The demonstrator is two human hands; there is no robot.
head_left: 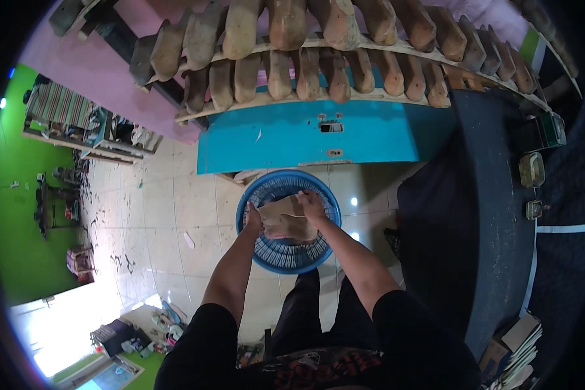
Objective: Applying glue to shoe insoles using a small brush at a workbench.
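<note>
Both my hands are over a round blue slatted plastic basket (331, 195) on the floor, just in front of my legs. Between them are brown wooden shoe lasts (287, 221), lying close side by side; I cannot tell exactly how many. My left hand (254, 220) grips their left end, its thumb pointing up and away from me. At the far right end, my right hand (312, 207) has its fingers closed over the top. The lasts hide much of the basket's bottom.
Two shelf rows of wooden shoe lasts (279, 75) hang beyond the basket, above a turquoise panel (266, 140). A dark covered surface (494, 214) stands on the right. At the left are a loaded rack (62, 107) and scraps on the tiled floor (162, 214).
</note>
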